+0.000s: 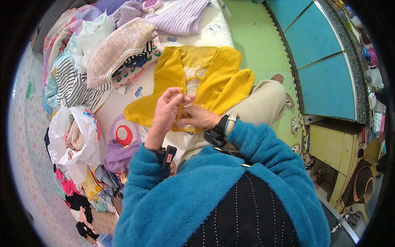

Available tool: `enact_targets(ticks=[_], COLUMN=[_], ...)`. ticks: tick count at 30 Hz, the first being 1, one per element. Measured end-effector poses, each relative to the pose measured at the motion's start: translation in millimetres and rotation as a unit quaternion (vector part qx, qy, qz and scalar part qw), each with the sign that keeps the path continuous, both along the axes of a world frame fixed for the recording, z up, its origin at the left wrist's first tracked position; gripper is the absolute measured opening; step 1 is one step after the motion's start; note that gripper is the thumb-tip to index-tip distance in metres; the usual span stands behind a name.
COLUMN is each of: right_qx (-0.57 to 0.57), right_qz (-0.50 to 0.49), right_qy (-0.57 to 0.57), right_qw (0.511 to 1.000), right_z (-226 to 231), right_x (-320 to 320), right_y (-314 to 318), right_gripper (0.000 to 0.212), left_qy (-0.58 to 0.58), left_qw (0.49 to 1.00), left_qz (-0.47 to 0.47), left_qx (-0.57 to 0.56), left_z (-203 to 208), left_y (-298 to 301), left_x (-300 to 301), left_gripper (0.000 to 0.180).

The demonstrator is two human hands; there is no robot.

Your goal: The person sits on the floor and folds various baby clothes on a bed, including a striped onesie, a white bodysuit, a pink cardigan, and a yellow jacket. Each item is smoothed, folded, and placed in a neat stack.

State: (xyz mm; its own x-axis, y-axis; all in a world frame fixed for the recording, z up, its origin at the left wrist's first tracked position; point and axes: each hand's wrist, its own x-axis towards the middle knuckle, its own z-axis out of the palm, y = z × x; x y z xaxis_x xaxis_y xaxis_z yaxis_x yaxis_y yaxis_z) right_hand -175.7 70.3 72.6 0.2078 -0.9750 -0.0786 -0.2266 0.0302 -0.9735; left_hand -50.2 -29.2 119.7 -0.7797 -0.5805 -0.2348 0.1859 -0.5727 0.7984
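A yellow corduroy garment (222, 78) lies spread over the light bedding and partly across my bent leg, its sleeves out to the sides. A thin yellow tie loops in its front opening. My left hand (168, 108) is raised over the garment's near edge, fingers curled and pinched on a yellow tie (180, 110). Just right of it, my right hand (199, 116) pinches the same strip lower down, its fingertips close to the left palm. My fingers partly hide where the strip runs.
Left of the garment are a knitted cream piece (119, 49), a striped shirt (76, 84) and a white plastic bag (78, 144) of clothes. A lilac ribbed garment (181, 16) lies beyond. Green floor mat (257, 37) and blue cabinets (325, 82) are at right.
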Motion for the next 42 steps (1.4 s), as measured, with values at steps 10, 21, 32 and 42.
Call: enact_targets(ticks=[10,21,32,42], right_qx=[0.071,0.139,0.156,-0.167], right_qz=[-0.034,-0.079,-0.088,-0.126], right_qy=[-0.210,-0.366,-0.302,0.111], right_qw=[0.974,0.917,0.936,0.972], right_z=[-19.5,-17.1,-22.5,-10.8], right_x=[-0.9,-7.8,-12.8,-3.6], right_y=[-6.7,-11.9,-11.6,0.4], right_gripper=[0.031,0.032,0.033,0.025], left_qy=[-0.260,-0.327,-0.390,-0.322], left_qw=[0.762,0.826,0.746,0.832], left_qz=[-0.169,-0.163,-0.205,-0.117], left_qx=[-0.569,-0.428,-0.499,-0.436], left_z=[-14.0,6.4,-5.6,-40.1], left_y=[-35.4,-9.6,1.1,-18.2], left_x=[33.1,53.6,42.9,33.3], left_gripper=[0.018,0.016,0.015,0.024])
